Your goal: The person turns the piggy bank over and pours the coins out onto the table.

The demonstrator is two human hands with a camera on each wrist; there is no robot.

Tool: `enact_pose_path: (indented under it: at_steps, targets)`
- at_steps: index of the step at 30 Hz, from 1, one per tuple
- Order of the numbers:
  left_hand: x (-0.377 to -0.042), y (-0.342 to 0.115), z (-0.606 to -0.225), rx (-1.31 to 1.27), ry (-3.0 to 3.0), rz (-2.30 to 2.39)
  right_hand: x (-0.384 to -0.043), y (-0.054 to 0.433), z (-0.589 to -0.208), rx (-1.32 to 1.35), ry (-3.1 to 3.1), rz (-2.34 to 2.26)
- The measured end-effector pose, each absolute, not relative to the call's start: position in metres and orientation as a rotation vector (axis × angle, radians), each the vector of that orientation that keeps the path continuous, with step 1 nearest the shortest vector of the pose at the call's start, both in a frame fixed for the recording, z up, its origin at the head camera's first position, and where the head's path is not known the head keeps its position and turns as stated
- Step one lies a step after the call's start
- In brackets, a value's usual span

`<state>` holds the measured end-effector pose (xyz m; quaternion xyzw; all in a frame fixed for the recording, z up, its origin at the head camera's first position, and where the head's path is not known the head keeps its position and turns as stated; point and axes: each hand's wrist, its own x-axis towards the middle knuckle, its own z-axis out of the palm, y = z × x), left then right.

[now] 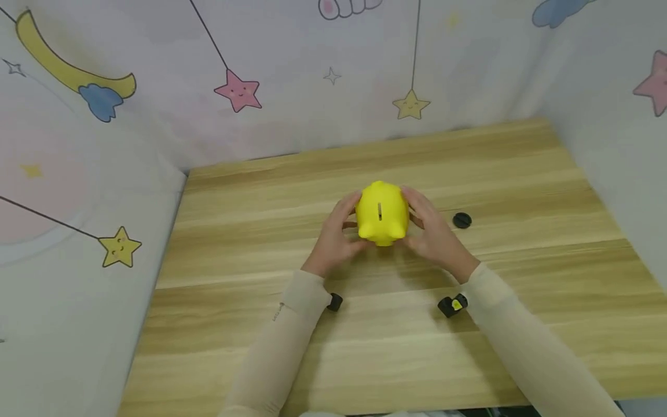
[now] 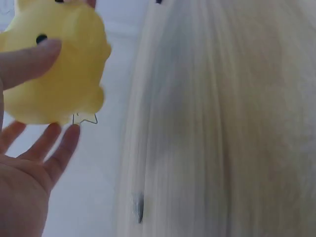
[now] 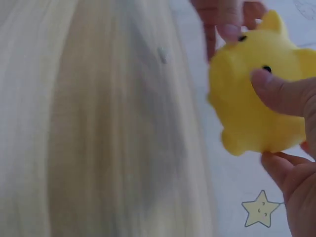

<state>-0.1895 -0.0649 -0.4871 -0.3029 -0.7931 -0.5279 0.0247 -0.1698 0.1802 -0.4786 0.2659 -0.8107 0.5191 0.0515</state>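
Observation:
A yellow piggy bank (image 1: 382, 223) with a coin slot in its top is held between both hands, and seems raised above the table. My left hand (image 1: 336, 240) grips its left side; in the left wrist view the thumb lies by a black eye of the bank (image 2: 64, 89) and the fingertips touch its far side. From the right, my right hand (image 1: 435, 237) grips the other side. The right wrist view shows that thumb beside the other eye of the bank (image 3: 247, 108). Right of the right hand, a round black plug (image 1: 462, 220) with a ridge lies on the table.
The hands work over a wood-grain table (image 1: 250, 231). Pale fabric walls (image 1: 292, 69) with printed stars and a moon stand along its back and sides. Small black devices (image 1: 452, 305) are at both wrists.

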Motion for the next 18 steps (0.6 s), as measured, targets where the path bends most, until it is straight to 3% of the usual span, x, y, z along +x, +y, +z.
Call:
enact_pose_path:
  at_steps: [7, 14, 18]
  targets:
    - [-0.184, -0.058, -0.492, -1.036, -2.387, -1.372, -0.165, 0.176, -0.495, 0.867, -2.38, 1.275]
    - [-0.186, -0.057, -0.493, -1.007, -2.454, -1.418, -0.167, 0.178, -0.497, 0.844, -2.43, 1.459]
    - [-0.184, -0.06, -0.49, -0.823, -2.554, -1.635, -0.167, 0.179, -0.496, 0.726, -2.521, 1.675]
